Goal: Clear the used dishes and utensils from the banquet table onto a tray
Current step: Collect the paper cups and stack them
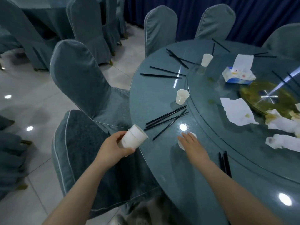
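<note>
Left hand (113,147) gripped a tilted cup stack (134,138), mouth toward the table (162,98); right hand (190,142), fingers extended and holding nothing, covered another cup (194,135) nearby, presumably next for nesting.

Glossy pale tiled floor (32,101) reflecting ceiling lights, dark blue curtain (186,12) along the far wall, grey-blue covered chairs (78,75) ringing a round glass tabletop (155,95), further covered chairs behind at left.

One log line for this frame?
left hand: holds stacked white paper cups | right hand: open, over white cup on glass table
</note>
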